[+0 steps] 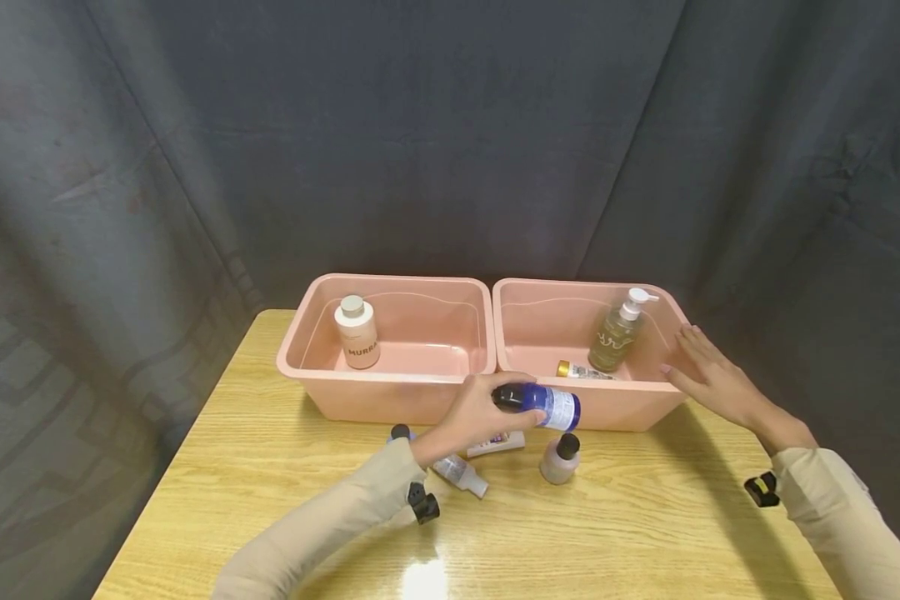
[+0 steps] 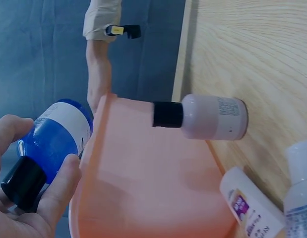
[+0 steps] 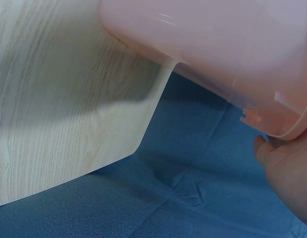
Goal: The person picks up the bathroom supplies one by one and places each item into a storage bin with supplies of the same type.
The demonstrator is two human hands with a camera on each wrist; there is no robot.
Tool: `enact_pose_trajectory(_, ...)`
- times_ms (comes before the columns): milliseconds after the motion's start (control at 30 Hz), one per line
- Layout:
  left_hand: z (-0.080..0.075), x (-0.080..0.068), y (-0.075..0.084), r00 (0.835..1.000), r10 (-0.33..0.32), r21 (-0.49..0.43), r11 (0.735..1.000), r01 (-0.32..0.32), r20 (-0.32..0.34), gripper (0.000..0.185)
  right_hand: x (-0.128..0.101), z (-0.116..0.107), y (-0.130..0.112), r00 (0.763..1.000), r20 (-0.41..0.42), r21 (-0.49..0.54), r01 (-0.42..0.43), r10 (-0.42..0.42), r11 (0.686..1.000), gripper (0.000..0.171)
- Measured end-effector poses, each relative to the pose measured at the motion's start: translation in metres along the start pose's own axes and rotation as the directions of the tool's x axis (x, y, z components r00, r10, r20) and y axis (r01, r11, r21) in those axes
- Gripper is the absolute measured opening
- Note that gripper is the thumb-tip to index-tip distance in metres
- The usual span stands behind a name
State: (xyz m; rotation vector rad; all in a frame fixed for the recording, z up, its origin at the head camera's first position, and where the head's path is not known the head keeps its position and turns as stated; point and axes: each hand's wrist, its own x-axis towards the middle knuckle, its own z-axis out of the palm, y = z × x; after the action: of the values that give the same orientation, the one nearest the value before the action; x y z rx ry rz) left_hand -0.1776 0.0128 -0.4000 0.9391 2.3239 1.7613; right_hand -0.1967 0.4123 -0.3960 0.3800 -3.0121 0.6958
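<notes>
Left hand (image 1: 480, 410): my fingers and thumb curl round the blue bottle (image 1: 543, 405) near its black cap, holding it on its side, label end pointing right. The wrist view shows the thumb (image 2: 61, 186) pressed along the blue body and the cap tucked against my palm.

Blue bottle: in the air at the front wall of the right pink tub (image 1: 622, 402), about level with its rim, not yet inside.

Right hand (image 1: 708, 379): fingers straight and spread, lying flat against the tub's right-hand rim and outer wall; it grips nothing. I judge it rests there to steady the tub.

Right pink tub: holds an upright amber pump bottle (image 1: 617, 333) and a small gold-capped tube (image 1: 581, 371) lying on its floor.

Left pink tub (image 1: 315, 367): touching the right one, with one white bottle (image 1: 357, 332) standing in its back left corner.

Table (image 1: 270, 467): near my left wrist stand a small grey bottle (image 1: 559, 458) with a black cap, a clear bottle (image 1: 461, 473) lying down, and a white tube (image 1: 495, 444) partly hidden by my hand.
</notes>
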Motion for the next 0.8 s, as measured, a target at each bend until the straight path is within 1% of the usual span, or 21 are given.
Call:
enact_pose_trajectory(200, -0.002, 0.006, 0.006, 1.000, 0.002, -0.004, 1.000, -0.002, -0.019, 0.048, 0.000, -0.001, -0.001, 1.000, 0.005, 0.002, -0.004, 0.004, 1.000, 0.081)
enact_pose_trajectory(367, -0.003, 0.012, 0.009, 0.998, -0.022, -0.010, 1.000, 0.022, -0.055, 0.049, 0.000, -0.001, 0.000, 1.000, 0.018, 0.010, -0.013, 0.013, 1.000, 0.081)
enact_pose_trajectory(533, -0.005, 0.016, 0.009, 0.996, -0.039, 0.004, 0.999, 0.040, -0.081, 0.049, 0.000, 0.000, 0.000, 1.000, 0.004, 0.005, 0.004, -0.004, 1.000, 0.080)
enact_pose_trajectory(733, -0.008, 0.019, 0.009, 0.994, -0.071, -0.056, 0.996, 0.067, -0.082, 0.049, 0.000, 0.000, 0.000, 1.000, -0.003, 0.005, 0.013, -0.013, 1.000, 0.080)
enact_pose_trajectory(800, -0.009, 0.020, 0.009, 0.992, -0.091, -0.080, 0.993, 0.084, -0.088, 0.049, 0.000, 0.000, 0.000, 1.000, 0.000, 0.006, 0.009, -0.009, 1.000, 0.080)
